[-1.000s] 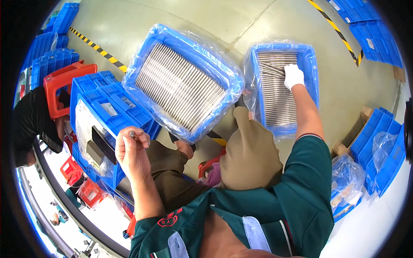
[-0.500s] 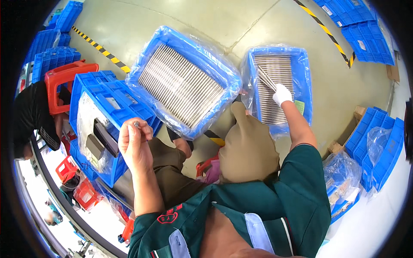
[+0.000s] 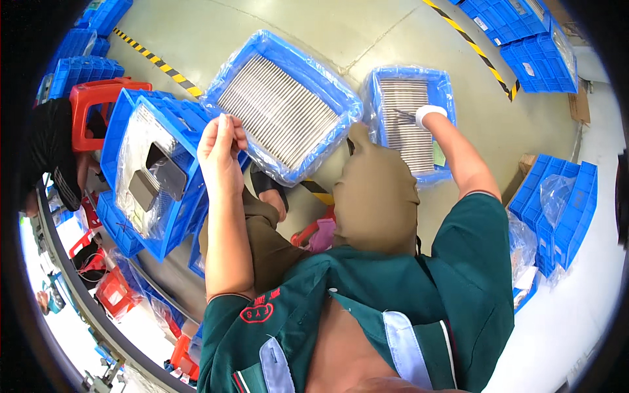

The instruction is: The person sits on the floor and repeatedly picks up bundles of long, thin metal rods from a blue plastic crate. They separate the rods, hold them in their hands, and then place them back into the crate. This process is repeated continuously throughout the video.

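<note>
My right hand (image 3: 431,116), in a white glove, is closed around a few thin metal rods (image 3: 404,116). They stick out to its left, over the smaller blue plastic-lined crate (image 3: 448,98), where a row of similar rods (image 3: 411,145) lies side by side. My left hand (image 3: 224,141) is bare and raised, its fingertips pinched together; whatever they hold cannot be made out. It is beside the larger lined blue crate (image 3: 350,105), which holds many parallel metal rods (image 3: 278,108).
Left of my left hand are stacked blue crates (image 3: 121,124) bearing a phone (image 3: 169,177) and a dark block (image 3: 143,189). A red stool (image 3: 80,108) and another person (image 3: 52,154) are beyond. More blue crates (image 3: 557,209) stand at right. Striped tape (image 3: 154,60) marks the floor.
My left hand has moved up, and the small metallic end between its fingers no longer shows. My right hand has risen slightly, and its rods now lie more level. The whole view has shifted a little.
</note>
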The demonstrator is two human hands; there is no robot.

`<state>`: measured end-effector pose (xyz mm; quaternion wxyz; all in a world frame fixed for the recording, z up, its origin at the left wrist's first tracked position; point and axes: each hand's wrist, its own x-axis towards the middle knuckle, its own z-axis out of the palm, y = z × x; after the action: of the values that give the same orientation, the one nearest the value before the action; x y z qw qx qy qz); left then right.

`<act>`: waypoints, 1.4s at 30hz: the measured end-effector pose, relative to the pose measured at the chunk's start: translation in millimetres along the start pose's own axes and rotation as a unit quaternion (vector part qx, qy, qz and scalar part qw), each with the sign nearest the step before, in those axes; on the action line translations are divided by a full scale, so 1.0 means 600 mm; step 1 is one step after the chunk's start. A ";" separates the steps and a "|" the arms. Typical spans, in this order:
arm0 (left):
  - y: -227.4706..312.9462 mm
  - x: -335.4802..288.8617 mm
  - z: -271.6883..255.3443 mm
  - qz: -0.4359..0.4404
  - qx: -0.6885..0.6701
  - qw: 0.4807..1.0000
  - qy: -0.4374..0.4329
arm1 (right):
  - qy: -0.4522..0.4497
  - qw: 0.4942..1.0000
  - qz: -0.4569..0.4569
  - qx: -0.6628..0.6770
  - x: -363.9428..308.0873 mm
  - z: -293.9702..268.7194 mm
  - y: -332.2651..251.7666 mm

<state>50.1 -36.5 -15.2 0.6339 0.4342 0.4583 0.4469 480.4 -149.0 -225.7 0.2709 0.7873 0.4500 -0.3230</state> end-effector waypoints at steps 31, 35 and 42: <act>0.063 0.023 -0.069 -0.013 -0.198 0.980 0.020 | 0.094 0.687 0.045 0.719 -0.152 0.182 -0.033; 0.062 0.032 -0.056 -0.020 -0.232 0.972 0.006 | 0.213 0.731 -0.112 0.639 -0.284 -0.061 -0.104; 0.068 0.044 -0.066 0.009 -0.260 0.965 -0.025 | 0.280 0.672 -0.287 0.623 -0.472 -0.285 -0.331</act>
<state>9.8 3.6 10.6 0.7318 0.2697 0.3068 0.5456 240.9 -88.7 70.5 -0.5271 0.6588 0.4028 -0.3547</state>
